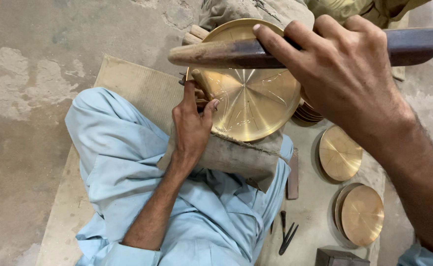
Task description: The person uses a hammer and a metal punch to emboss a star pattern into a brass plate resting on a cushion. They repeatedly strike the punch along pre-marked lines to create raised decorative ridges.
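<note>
Engraving a brass plate (248, 96) propped on my lap.

My left hand (193, 123) has its grip narrow around a small chisel (202, 84), tip set against the plate's left edge; my right hand (342, 69) is raised, grip closed around a dark wooden mallet (226, 51) held crosswise above the plate. The plate leans on a padded cloth block (236, 157) over my light blue trousers (113, 148). A few thin curved lines already show on its left half, while most of the face looks bare, so I judge the cutting is at an early stage. 2 plain brass discs (339, 153) lie on the floor to my right, beside spare tools (286, 235).
</note>
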